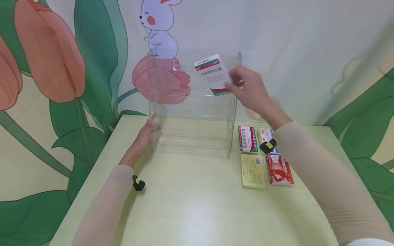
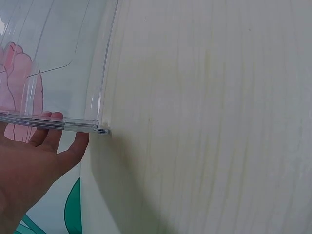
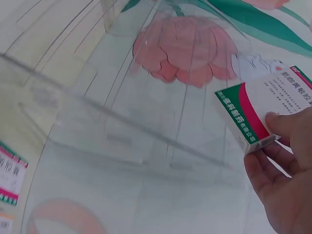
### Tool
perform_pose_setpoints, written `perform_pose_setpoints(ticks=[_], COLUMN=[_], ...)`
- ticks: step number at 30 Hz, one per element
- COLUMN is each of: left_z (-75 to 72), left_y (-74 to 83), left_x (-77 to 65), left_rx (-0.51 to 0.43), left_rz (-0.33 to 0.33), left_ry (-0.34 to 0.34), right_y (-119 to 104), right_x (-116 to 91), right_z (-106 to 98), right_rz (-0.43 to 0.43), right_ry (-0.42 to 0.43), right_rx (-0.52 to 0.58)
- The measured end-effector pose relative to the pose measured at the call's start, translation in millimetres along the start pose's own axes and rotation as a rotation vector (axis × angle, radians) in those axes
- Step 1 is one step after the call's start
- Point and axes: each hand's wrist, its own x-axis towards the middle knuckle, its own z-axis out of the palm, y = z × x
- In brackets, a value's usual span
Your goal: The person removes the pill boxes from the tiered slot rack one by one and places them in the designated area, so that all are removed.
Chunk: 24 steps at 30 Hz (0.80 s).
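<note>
A clear acrylic tiered rack (image 1: pixel 197 118) stands on the table before the wall. My left hand (image 1: pixel 142 135) is at its left side panel; in the left wrist view the fingertips (image 2: pixel 57 117) and thumb rest against the panel edge. Up at the rack's top right, my right hand (image 1: pixel 250 89) pinches a white medicine box (image 1: pixel 212 73) with green and red bands. The box is tilted, in front of the upper tiers. In the right wrist view, thumb and fingers grip the medicine box (image 3: pixel 258 112) at its lower end.
Right of the rack lie several medicine boxes: a white-and-green one (image 1: pixel 248 140), a yellow one (image 1: pixel 252 171), a red one (image 1: pixel 279 171), and a blue-and-orange one (image 1: pixel 265 134) partly hidden by the right wrist camera (image 1: pixel 267 146). A cloth printed with tulips and a rabbit (image 1: pixel 161 41) hangs behind.
</note>
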Motion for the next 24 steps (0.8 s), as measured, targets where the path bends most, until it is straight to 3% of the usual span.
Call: perform_pose_setpoints(ticks=[8, 13, 17, 24], left_z=[-0.7, -0.3, 0.4, 0.2], left_y=[0.9, 3.6, 3.7, -1.1], left_x=[-2.0, 2.2, 4.4, 1.4], left_rx=[0.04, 0.036, 0.023, 0.052], left_rz=[-0.011, 0.012, 0.015, 0.014], left_ry=[0.001, -0.003, -0.005, 0.004], right_y=[39, 83, 120, 176], right_x=[-80, -138, -183, -250], right_z=[-47, -64, -77, -92], right_rz=[0.189, 0.323, 0.427, 0.485], right_ry=[-0.021, -0.024, -0.073, -0.148], right_rx=[-0.018, -0.052, -0.072, -0.119])
